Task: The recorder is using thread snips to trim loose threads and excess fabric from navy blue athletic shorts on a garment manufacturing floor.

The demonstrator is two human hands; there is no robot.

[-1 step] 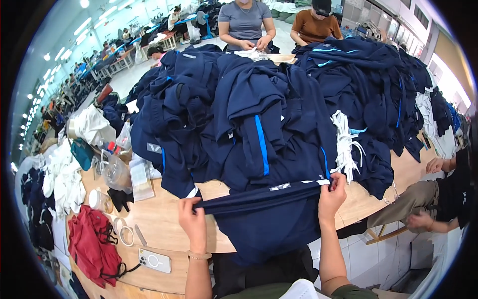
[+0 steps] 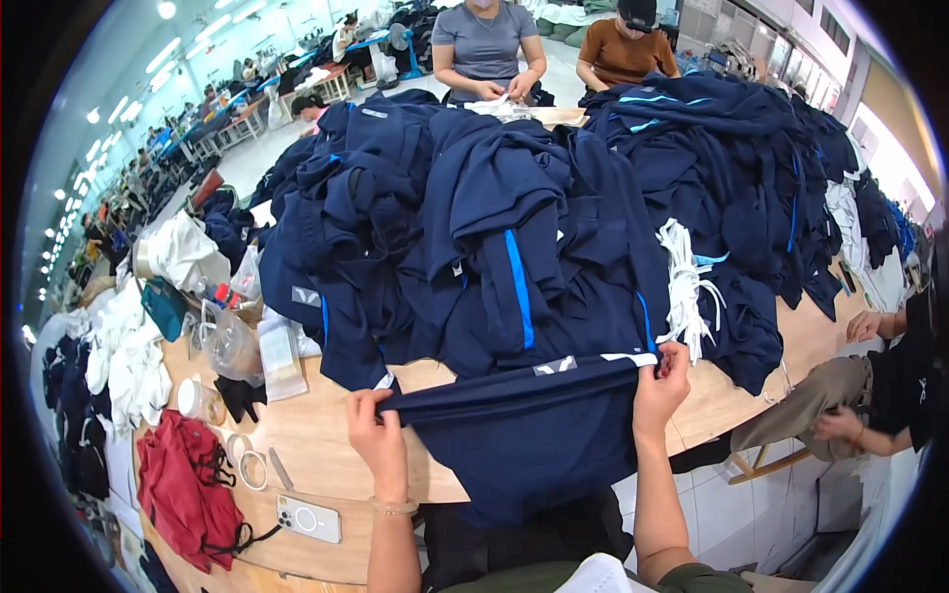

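A dark navy garment [image 2: 539, 435] is stretched by its upper edge between my two hands, the rest hanging over the table's near edge towards my lap. My left hand [image 2: 380, 433] is closed on the left end of that edge, next to a small white patch. The right end, by a white strip, is pinched in my right hand [image 2: 660, 387]. A light grey printed mark [image 2: 556, 366] shows on the fabric near the middle of the edge. Just beyond, a big heap of navy garments [image 2: 494, 198] with bright blue stripes covers the table.
White cords [image 2: 682, 287] hang over the heap's right side. On the left part of the table [image 2: 326, 445] lie a phone [image 2: 309, 520], tape rolls [image 2: 253, 468], a red cloth bag [image 2: 186, 489], a jar [image 2: 201, 401] and plastic bags. One person sits at right; two work across the table.
My left hand has shifted slightly to the left, pulling the garment's edge a little wider. My right hand stays almost in place. The seated person's lower hand at right has moved slightly.
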